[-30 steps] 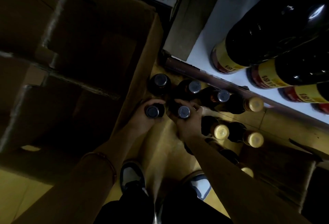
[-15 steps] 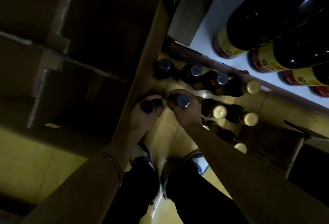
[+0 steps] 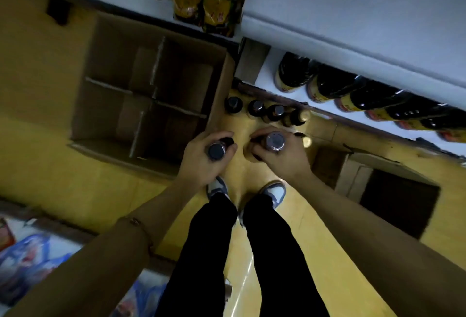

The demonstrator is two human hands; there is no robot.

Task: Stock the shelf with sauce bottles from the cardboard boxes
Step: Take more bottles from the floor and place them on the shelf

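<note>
My left hand [image 3: 201,160] grips a dark sauce bottle [image 3: 216,151] by its neck, its black cap facing up. My right hand [image 3: 280,160] holds a second dark bottle [image 3: 275,140] the same way. Both bottles are lifted above the yellow floor, over my shoes. Several more sauce bottles [image 3: 257,108] stand on the floor in a row by the shelf foot. The white shelf [image 3: 267,69] to the right carries large dark bottles with yellow labels [image 3: 325,84]. An open cardboard box with dividers [image 3: 151,95] lies on the left, its cells dark.
A second cardboard box [image 3: 393,190] sits on the floor at right. Snack packets [image 3: 201,9] hang on a far shelf. Blue and white packages [image 3: 32,261] lie at lower left. An upper shelf board [image 3: 353,19] overhangs the bottles.
I have risen from a crouch; the view has pulled far back from the floor. Both hands have lifted their bottles off the floor, away from the standing row.
</note>
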